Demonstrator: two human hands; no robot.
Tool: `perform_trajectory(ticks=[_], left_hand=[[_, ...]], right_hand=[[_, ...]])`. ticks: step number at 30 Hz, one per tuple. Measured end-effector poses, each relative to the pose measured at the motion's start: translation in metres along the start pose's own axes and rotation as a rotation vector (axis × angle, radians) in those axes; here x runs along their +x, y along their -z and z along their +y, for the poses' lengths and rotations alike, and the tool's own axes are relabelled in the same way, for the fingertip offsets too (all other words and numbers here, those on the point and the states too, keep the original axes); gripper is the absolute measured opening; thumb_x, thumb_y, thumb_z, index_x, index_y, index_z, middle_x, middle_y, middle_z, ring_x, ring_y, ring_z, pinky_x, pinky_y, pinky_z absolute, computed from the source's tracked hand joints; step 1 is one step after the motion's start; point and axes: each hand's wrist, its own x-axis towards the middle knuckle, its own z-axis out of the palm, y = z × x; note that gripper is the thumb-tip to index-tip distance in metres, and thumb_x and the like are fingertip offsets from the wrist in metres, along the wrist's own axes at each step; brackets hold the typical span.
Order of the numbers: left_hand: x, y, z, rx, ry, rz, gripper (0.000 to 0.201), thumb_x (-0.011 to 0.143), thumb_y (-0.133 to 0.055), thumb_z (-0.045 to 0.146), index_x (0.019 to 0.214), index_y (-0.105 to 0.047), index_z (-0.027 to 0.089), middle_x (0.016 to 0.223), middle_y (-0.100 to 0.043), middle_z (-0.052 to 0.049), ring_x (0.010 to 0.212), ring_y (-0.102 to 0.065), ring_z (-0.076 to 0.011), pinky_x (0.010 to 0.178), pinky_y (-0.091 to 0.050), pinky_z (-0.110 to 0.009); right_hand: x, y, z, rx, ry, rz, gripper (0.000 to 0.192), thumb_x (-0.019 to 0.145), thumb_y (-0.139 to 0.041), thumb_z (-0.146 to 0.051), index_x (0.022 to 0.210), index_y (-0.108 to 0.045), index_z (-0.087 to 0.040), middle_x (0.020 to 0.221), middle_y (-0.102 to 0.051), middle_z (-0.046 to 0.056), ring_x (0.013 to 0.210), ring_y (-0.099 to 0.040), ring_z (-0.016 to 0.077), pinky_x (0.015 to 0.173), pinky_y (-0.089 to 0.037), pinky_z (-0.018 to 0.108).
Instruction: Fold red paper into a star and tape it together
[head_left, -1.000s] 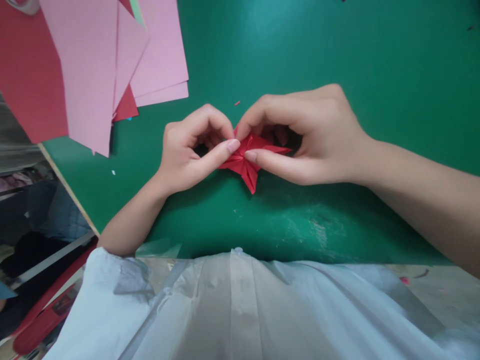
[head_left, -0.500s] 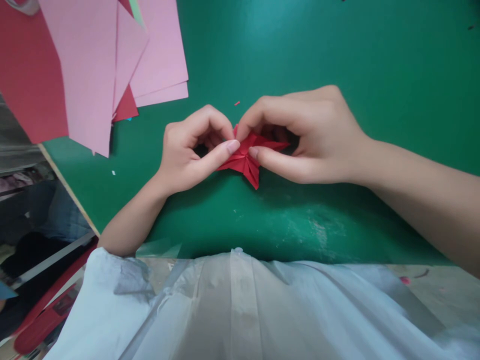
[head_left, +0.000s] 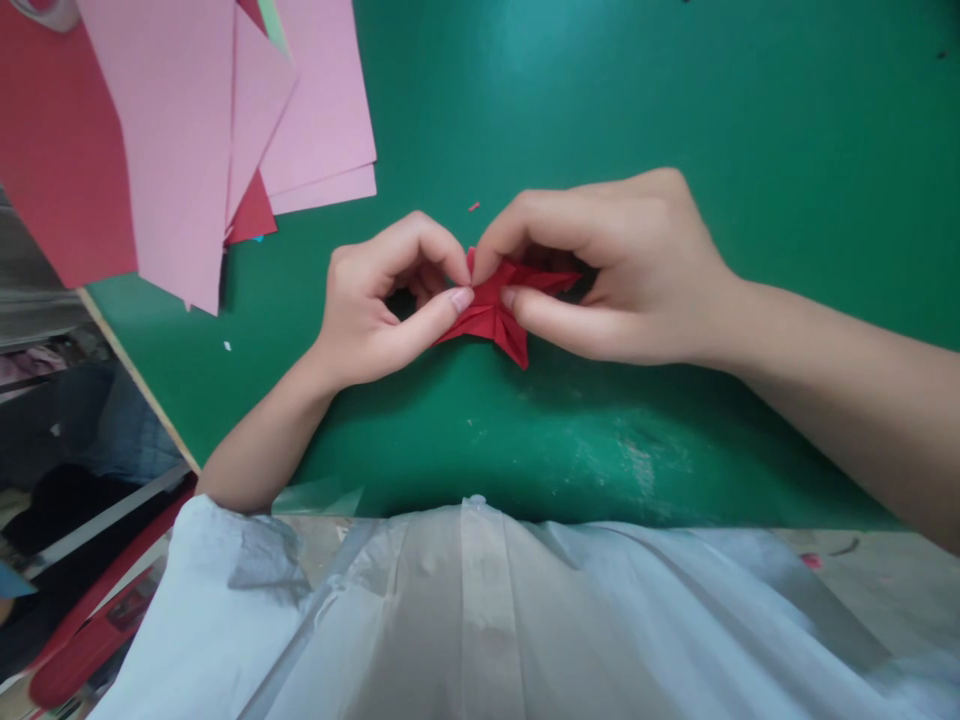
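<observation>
A folded red paper shape (head_left: 491, 318) with several pointed arms is held between both hands, just over the green table. My left hand (head_left: 397, 300) pinches its left side between thumb and forefinger. From the right, my right hand (head_left: 622, 270) grips it, with the thumb on its near face and the forefinger at its upper edge, close to the left fingertips. One point sticks out toward me and another to the right, under the right hand. The fingers cover parts of the paper.
Pink paper sheets (head_left: 180, 150) and a red sheet (head_left: 60, 160) overlap at the table's upper left, with a white roll (head_left: 49, 12) on top. A tiny red scrap (head_left: 474, 206) lies beyond my hands on the green table (head_left: 750, 120). The table's left edge runs diagonally.
The red paper shape has turned slightly, its near point swinging to the right and up. My left thumb has slid a little to the left; both hands stay almost in place.
</observation>
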Motion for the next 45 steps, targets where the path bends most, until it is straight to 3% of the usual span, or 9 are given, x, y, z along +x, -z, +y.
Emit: perform_trajectory(ticks=[9, 13, 18, 23, 38, 45], left_hand=[[0.0007, -0.0017, 0.0015, 0.092, -0.079, -0.001, 0.007, 0.088, -0.073, 0.023, 0.086, -0.067, 0.022, 0.073, -0.068, 0.006, 0.052, -0.060, -0.0030, 0.044, -0.047, -0.016], [-0.0001, -0.0018, 0.0024, 0.089, -0.030, -0.024, 0.009, 0.090, -0.073, 0.030, 0.088, -0.067, 0.023, 0.075, -0.068, 0.006, 0.057, -0.067, -0.0051, 0.046, -0.051, -0.015], [-0.0016, -0.0010, 0.0001, 0.078, -0.001, -0.038, 0.027, 0.084, -0.078, 0.047, 0.092, -0.066, 0.023, 0.076, -0.068, 0.005, 0.069, -0.074, -0.0112, 0.054, -0.059, -0.019], [-0.0028, -0.0008, 0.0011, 0.104, 0.025, -0.032, 0.026, 0.087, -0.074, 0.048, 0.094, -0.066, 0.024, 0.076, -0.067, 0.005, 0.079, -0.076, -0.0140, 0.061, -0.063, -0.022], [-0.0036, -0.0032, -0.0016, 0.043, 0.027, 0.011, 0.025, 0.084, -0.079, 0.045, 0.090, -0.067, 0.023, 0.076, -0.068, 0.003, 0.070, -0.073, -0.0116, 0.057, -0.059, -0.021], [-0.0048, -0.0021, -0.0029, 0.032, 0.041, -0.005, 0.017, 0.089, -0.074, 0.040, 0.093, -0.069, 0.025, 0.079, -0.068, 0.003, 0.075, -0.074, -0.0124, 0.062, -0.060, -0.023]], right_hand=[[-0.0010, -0.0021, -0.0014, -0.027, -0.011, 0.048, 0.014, 0.086, -0.053, -0.013, 0.087, -0.065, -0.020, 0.066, -0.062, -0.007, 0.055, -0.047, 0.0054, 0.058, -0.035, 0.023], [-0.0009, -0.0029, -0.0017, -0.035, -0.021, 0.055, 0.013, 0.087, -0.053, -0.013, 0.086, -0.064, -0.020, 0.065, -0.062, -0.007, 0.054, -0.046, 0.0056, 0.058, -0.035, 0.024], [-0.0013, -0.0029, -0.0015, -0.031, -0.030, 0.054, 0.012, 0.090, -0.054, -0.014, 0.089, -0.064, -0.020, 0.070, -0.065, -0.007, 0.056, -0.049, 0.0054, 0.057, -0.035, 0.023], [-0.0013, -0.0028, -0.0011, -0.028, -0.039, 0.054, 0.012, 0.091, -0.053, -0.014, 0.090, -0.063, -0.020, 0.071, -0.064, -0.007, 0.056, -0.048, 0.0053, 0.058, -0.036, 0.023], [0.0012, 0.0001, -0.0020, 0.011, -0.047, 0.034, 0.011, 0.088, -0.054, -0.013, 0.088, -0.063, -0.020, 0.071, -0.067, -0.004, 0.057, -0.052, 0.0086, 0.063, -0.040, 0.026], [-0.0007, -0.0004, -0.0038, -0.051, 0.006, 0.024, 0.007, 0.087, -0.059, -0.019, 0.094, -0.059, -0.021, 0.089, -0.072, 0.000, 0.075, -0.063, 0.0135, 0.068, -0.045, 0.028]])
